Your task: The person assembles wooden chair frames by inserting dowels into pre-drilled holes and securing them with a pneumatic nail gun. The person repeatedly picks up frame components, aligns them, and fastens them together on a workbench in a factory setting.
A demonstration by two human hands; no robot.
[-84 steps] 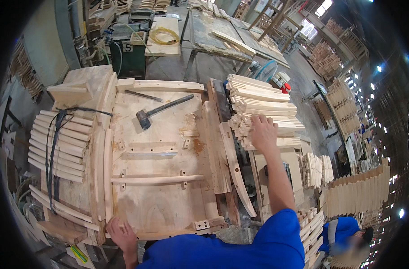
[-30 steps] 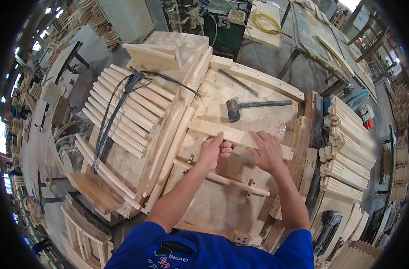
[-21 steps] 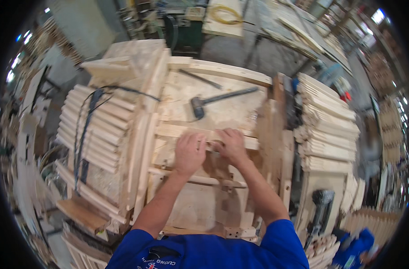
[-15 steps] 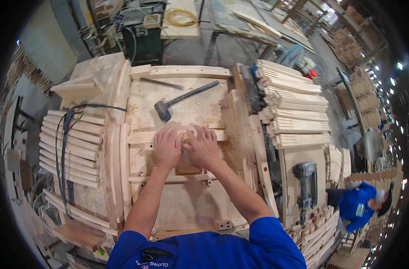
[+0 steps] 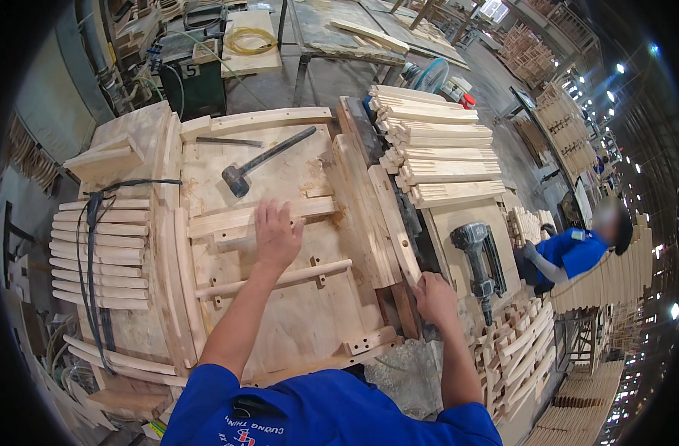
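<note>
My left hand (image 5: 278,236) lies with fingers apart on a wooden crosspiece (image 5: 232,221) set across a plywood jig board (image 5: 302,320). My right hand (image 5: 436,299) is closed around the near end of a long wooden rail (image 5: 396,223) with holes in it, at the jig's right side. A thin round-edged wooden bar (image 5: 280,279) spans the jig nearer to me, held between small drilled blocks. Beyond my left hand lie a black-headed mallet (image 5: 237,181) and a slim dark rod (image 5: 228,142).
Turned wooden sticks (image 5: 101,256) lie in a row at left beside a black cable. Stacked shaped wooden pieces (image 5: 443,149) stand at right, with a nail gun (image 5: 473,249) nearer me and a pile of wooden parts (image 5: 514,353) below it. A co-worker in blue (image 5: 570,253) is farther right.
My right hand has left the crosspiece and moved right and nearer to me, taking hold of the holed rail. My left hand stays at the crosspiece. The whole view has shifted.
</note>
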